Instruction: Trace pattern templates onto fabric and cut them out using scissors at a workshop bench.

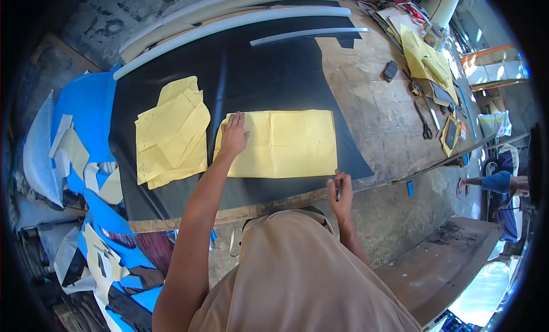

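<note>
A large sheet of black material (269, 74), like vinyl or leather, covers much of the table. On it lies a creased rectangular yellow paper pattern (303, 143). My left hand (234, 136) presses flat on the pattern's left part, fingers stretched out. By the pattern's lower right corner, my right hand (341, 196) is closed round a dark pen (338, 191); whether its tip touches the black sheet I cannot tell. Left of my left hand sits a stack of cut yellow paper patterns (172, 132).
Pale rolls (229, 29) and a metal ruler (309, 34) lie at the far edge. On the bare wood at right are scissors (424, 121), a tape measure (414, 89), a dark block (390, 71) and more yellow paper (426, 54). Blue material and scraps (86, 117) crowd the left.
</note>
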A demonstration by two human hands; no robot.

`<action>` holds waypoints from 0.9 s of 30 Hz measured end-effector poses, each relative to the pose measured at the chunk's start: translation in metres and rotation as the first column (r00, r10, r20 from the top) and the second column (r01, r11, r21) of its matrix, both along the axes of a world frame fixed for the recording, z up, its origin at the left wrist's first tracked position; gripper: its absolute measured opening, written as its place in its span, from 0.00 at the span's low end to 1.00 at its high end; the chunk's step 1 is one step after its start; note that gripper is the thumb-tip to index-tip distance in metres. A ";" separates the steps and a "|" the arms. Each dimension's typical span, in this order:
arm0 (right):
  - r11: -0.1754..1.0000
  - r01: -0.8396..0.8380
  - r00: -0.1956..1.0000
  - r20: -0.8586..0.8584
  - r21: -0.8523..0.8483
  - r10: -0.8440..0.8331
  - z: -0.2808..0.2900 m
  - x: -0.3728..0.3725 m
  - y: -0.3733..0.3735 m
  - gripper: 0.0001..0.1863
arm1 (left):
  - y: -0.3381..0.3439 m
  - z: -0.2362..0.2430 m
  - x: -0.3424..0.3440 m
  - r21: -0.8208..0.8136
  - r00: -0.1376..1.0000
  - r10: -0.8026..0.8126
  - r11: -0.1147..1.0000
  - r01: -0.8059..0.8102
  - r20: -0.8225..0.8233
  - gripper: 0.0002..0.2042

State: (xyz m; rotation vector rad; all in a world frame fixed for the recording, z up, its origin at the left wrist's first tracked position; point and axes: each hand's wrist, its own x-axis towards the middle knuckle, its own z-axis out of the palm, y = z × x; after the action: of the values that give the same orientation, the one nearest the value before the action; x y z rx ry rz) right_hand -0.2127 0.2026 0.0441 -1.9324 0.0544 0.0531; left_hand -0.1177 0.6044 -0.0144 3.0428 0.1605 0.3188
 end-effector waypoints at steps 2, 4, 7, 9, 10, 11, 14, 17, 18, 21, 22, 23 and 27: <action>0.999 -0.009 0.999 -0.047 -0.033 0.008 0.004 -0.006 0.002 0.09 | 0.001 0.003 0.010 -0.078 0.994 0.008 0.997 -0.017 -0.109 0.31; 0.998 -0.017 0.995 -0.098 -0.064 0.011 0.007 -0.007 0.003 0.09 | -0.001 0.009 0.022 -0.149 0.975 0.004 0.988 -0.038 -0.222 0.29; 0.993 0.012 1.000 -0.007 -0.116 -0.013 0.000 -0.001 0.002 0.09 | 0.009 0.012 0.035 -0.222 0.971 0.039 0.971 -0.093 -0.235 0.23; 0.987 0.030 0.996 0.089 -0.157 -0.016 -0.006 0.005 0.001 0.09 | 0.017 0.015 0.047 -0.284 0.965 0.089 0.945 -0.160 -0.248 0.17; 0.988 0.021 0.996 0.085 -0.156 -0.008 -0.005 0.008 0.005 0.09 | 0.024 0.018 0.052 -0.276 0.976 0.136 0.944 -0.179 -0.169 0.13; 0.990 0.022 0.996 0.089 -0.141 -0.009 -0.004 0.013 0.009 0.08 | 0.033 0.022 0.057 -0.267 0.979 0.184 0.943 -0.201 -0.087 0.10; 0.991 0.060 0.994 0.097 -0.123 -0.048 -0.001 0.022 0.004 0.08 | 0.025 0.063 0.076 -0.299 0.994 0.105 0.949 -0.098 0.010 0.10; 0.990 -0.021 0.985 0.169 -0.139 0.044 -0.009 0.032 0.004 0.09 | 0.031 0.080 0.069 -0.192 0.991 0.089 0.976 -0.106 -0.099 0.09; 0.991 -0.021 0.988 0.147 -0.135 0.041 -0.012 0.032 0.002 0.08 | 0.023 0.080 0.060 -0.103 0.995 0.071 0.992 -0.079 -0.076 0.16; 0.988 -0.072 0.986 0.138 -0.138 0.092 -0.008 0.039 0.022 0.09 | 0.003 0.070 0.025 -0.101 0.996 -0.005 0.995 -0.004 -0.086 0.33; 0.983 -0.095 0.983 0.143 -0.155 0.117 -0.001 0.039 0.029 0.09 | 0.002 0.061 0.005 -0.092 0.996 0.027 0.995 -0.035 -0.089 0.33; 0.978 -0.115 0.979 0.147 -0.173 0.141 0.006 0.040 0.036 0.09 | 0.001 0.052 -0.015 -0.151 0.998 -0.010 0.988 0.002 -0.057 0.33; 0.874 -0.206 0.898 0.269 -0.440 0.347 0.007 0.054 0.080 0.11 | 0.062 0.017 -0.068 -0.194 0.981 0.184 0.962 -0.192 -0.059 0.32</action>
State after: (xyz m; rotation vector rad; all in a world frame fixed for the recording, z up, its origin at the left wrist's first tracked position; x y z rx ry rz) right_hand -0.1585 0.2824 0.0510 -2.3236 -0.4881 -0.1089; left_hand -0.1856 0.6664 0.0024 2.8415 0.4569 0.2369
